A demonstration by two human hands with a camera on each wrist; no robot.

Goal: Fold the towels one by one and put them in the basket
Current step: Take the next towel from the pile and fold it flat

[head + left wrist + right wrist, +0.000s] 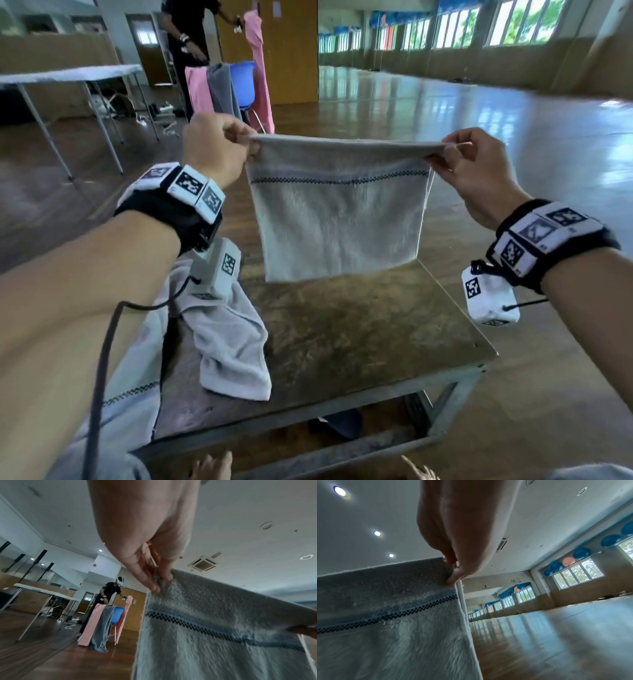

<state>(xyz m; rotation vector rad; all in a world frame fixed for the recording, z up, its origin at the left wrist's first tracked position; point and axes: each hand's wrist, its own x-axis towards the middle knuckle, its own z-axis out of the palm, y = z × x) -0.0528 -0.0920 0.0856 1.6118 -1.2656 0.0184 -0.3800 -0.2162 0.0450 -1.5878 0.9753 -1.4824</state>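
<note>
Both forearms fill the near foreground of the head view. Left hand [214, 150] pinches the upper left corner of the folded grey towel [337, 209] between thumb and curled fingers [149, 580]; right hand [479, 171] pinches the upper right corner likewise. Towel hangs taut between the hands, above the far edge of the desk [359, 329], lower hem just clear of it or touching; this cannot be told. Head view alone shows a second, crumpled towel [229, 342] on the desk's left side. Left wrist view alone shows another person [109, 592] bending over a blue chair [116, 615] draped with pink and grey towels.
</note>
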